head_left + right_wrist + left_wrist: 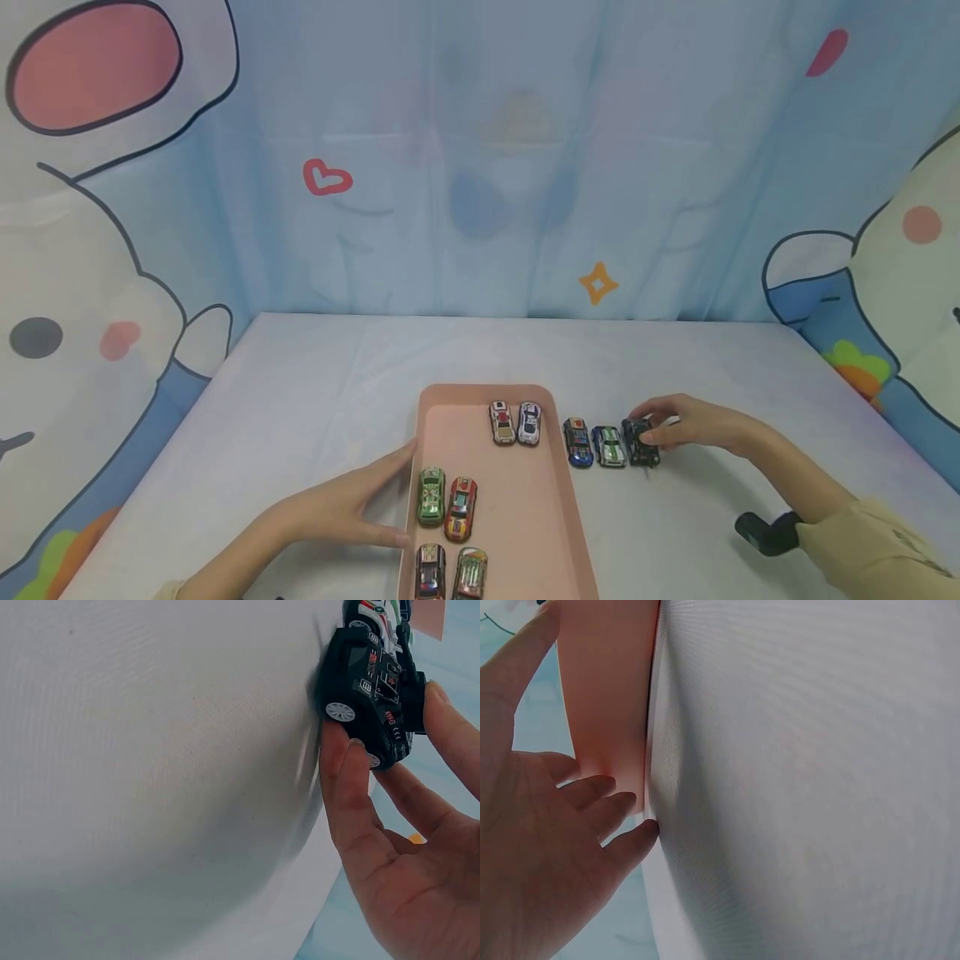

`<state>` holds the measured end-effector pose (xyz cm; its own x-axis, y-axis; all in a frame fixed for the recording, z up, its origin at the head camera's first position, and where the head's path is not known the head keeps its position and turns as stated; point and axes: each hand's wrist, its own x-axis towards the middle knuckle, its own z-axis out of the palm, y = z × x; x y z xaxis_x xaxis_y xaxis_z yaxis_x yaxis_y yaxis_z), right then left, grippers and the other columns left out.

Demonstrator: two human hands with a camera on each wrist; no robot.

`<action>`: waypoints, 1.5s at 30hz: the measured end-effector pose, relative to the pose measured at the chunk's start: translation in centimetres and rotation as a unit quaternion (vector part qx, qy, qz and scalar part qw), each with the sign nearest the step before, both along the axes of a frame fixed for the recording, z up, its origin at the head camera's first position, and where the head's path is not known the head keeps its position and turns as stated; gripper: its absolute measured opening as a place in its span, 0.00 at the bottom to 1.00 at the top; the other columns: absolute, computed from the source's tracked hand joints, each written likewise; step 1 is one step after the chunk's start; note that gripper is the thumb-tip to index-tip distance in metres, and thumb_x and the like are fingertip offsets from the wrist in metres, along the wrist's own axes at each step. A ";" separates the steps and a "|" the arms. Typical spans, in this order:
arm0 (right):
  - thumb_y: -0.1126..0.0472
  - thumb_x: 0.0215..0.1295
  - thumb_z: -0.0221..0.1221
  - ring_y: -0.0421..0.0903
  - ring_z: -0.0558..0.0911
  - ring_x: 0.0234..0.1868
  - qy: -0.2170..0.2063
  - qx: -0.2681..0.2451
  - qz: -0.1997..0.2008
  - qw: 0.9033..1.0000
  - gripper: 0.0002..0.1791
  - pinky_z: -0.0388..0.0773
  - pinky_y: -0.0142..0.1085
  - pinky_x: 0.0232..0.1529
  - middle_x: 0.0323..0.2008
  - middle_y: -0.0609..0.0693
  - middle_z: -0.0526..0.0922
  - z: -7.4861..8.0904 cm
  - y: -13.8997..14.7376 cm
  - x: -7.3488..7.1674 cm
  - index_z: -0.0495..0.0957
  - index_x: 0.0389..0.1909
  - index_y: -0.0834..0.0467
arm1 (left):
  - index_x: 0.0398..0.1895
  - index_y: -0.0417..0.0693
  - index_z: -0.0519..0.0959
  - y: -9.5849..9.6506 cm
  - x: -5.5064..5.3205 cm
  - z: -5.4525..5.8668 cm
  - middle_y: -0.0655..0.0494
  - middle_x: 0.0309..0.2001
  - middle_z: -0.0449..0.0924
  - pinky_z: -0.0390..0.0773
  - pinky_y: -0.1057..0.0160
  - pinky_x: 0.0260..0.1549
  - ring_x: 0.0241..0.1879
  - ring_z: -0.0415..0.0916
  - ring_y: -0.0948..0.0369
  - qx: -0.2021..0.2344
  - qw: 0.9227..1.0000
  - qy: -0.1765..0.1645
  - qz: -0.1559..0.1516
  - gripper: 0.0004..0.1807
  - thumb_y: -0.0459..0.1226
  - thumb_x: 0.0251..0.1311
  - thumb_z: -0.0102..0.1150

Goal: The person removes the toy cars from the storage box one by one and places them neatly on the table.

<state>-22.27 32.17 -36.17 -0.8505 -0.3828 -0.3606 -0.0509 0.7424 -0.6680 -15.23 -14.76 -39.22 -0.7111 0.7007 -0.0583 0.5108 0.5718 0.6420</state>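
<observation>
My right hand (701,423) holds a black toy car (640,442) between thumb and fingers, at the right end of a short row on the table. Beside it in that row are a white-and-green toy car (608,447) and a blue toy car (577,442). Seen from the right wrist, the black car (367,697) shows its side and silver wheels, with the thumb against one end. My left hand (341,504) has its fingers spread and touches the left rim of a pink tray (525,517); the tray's side wall (607,682) shows in the left wrist view.
Inside the tray, a pair of toy cars (502,422) stands at the far end. Along its left side are a green car (431,497), a red car (461,510) and two more nearer me. White cloth (337,375) covers the table; a printed curtain (405,233) hangs behind.
</observation>
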 end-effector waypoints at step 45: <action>0.59 0.54 0.61 0.51 0.77 0.45 0.235 0.090 0.154 0.955 0.19 0.76 0.42 0.44 0.43 0.55 0.80 4.1 -16.7 -1.9 0.77 0.46 0.63 | 0.70 0.52 0.36 0.0 -0.3 -0.5 0.58 0.70 0.36 0.49 0.53 0.63 0.67 0.40 0.57 0.015 1.000 0.011 -0.016 0.57 0.60 0.44 0.58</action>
<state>-24.16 15.46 -32.10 -0.7921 -0.6083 -0.0493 -0.5483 0.7448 -0.3802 -15.54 -14.81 -39.69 -0.6887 0.7247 -0.0218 0.5430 0.5356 0.6467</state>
